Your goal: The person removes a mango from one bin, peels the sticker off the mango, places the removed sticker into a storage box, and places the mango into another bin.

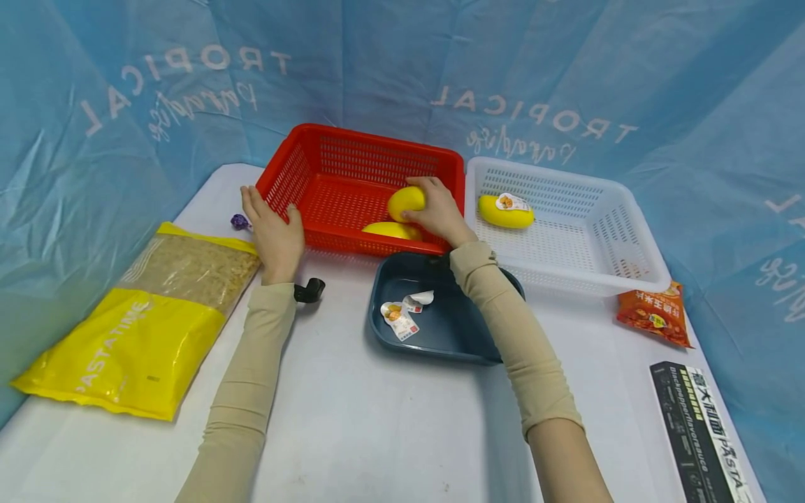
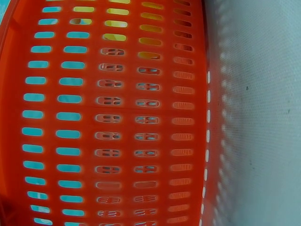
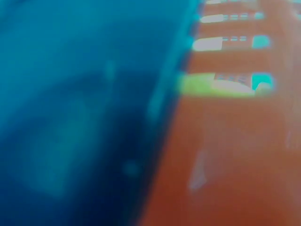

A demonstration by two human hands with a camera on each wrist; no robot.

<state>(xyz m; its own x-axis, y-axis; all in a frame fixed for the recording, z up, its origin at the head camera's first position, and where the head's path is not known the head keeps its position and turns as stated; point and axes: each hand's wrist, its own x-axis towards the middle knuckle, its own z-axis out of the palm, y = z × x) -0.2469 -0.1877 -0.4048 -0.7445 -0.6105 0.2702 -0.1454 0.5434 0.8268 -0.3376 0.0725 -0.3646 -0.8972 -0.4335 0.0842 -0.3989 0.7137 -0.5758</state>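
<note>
My right hand (image 1: 440,213) reaches over the front wall of the red basket (image 1: 352,133) and grips a smooth yellow mango-shaped fruit (image 1: 402,202). Another yellow fruit (image 1: 391,229) lies below it, partly hidden by the front wall. At the basket's left front corner is my left hand (image 1: 273,234), fingers extended along the outside, nothing in its grasp. The left wrist view is filled by the slotted basket wall (image 2: 84,108), with yellow showing through some slots. Blurred in the right wrist view are the dark blue tub (image 3: 70,117) and the red wall (image 3: 225,155).
In front, the blue tub (image 1: 440,353) holds peeled labels (image 1: 399,321). A labelled yellow fruit (image 1: 503,213) lies in the white basket (image 1: 566,279). A yellow pasta bag (image 1: 144,328) and purple sweet (image 1: 240,222) lie left; an orange snack packet (image 1: 655,314) and black pasta box (image 1: 694,433) right.
</note>
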